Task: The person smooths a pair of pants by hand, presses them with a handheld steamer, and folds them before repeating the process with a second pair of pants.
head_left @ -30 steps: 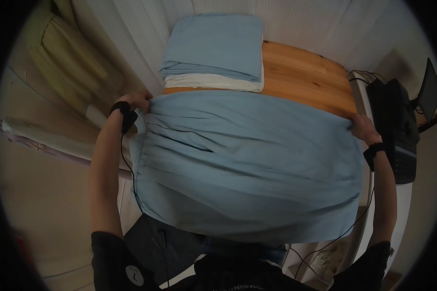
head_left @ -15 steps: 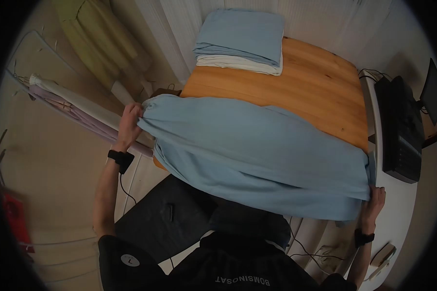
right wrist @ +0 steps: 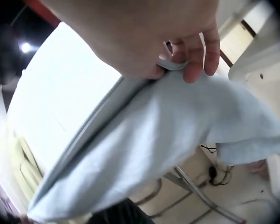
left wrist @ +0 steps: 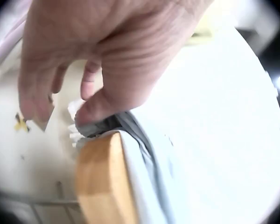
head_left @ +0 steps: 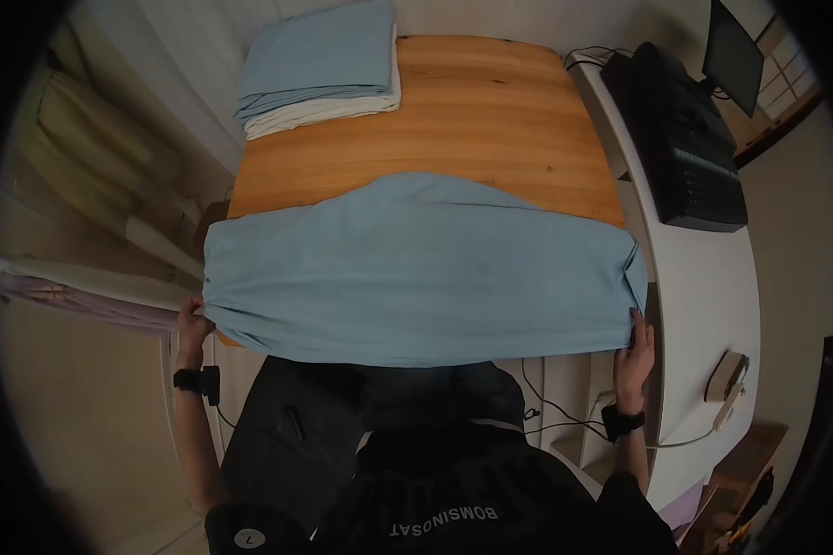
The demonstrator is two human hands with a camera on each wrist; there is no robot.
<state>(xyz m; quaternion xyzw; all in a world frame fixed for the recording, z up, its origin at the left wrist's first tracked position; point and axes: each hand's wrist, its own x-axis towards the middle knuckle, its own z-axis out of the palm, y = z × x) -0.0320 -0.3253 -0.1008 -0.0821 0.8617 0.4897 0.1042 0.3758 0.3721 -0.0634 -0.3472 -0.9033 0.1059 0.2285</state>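
Observation:
A light blue cloth (head_left: 416, 268) lies spread across the near part of the wooden table (head_left: 491, 102), its near edge reaching the table's front. At its left end the left hand (head_left: 192, 331) pinches the cloth's edge; the left wrist view shows the thumb on gathered fabric beside the table corner (left wrist: 100, 172). The right hand (head_left: 635, 361) pinches the right end near the front corner. In the right wrist view, cloth (right wrist: 144, 135) hangs down from the fingers of the right hand (right wrist: 168, 46).
A folded stack of blue and white cloth (head_left: 319, 55) sits at the table's back left. To the right stand a white desk (head_left: 703, 277), a black device (head_left: 685, 148) and a monitor (head_left: 733, 55). Clothes (head_left: 93, 148) hang at left. Cables run below the table.
Both hands have come down toward the body, drawing the cloth flatter and lower over the table. More bare wood shows behind it, and the head view has shifted.

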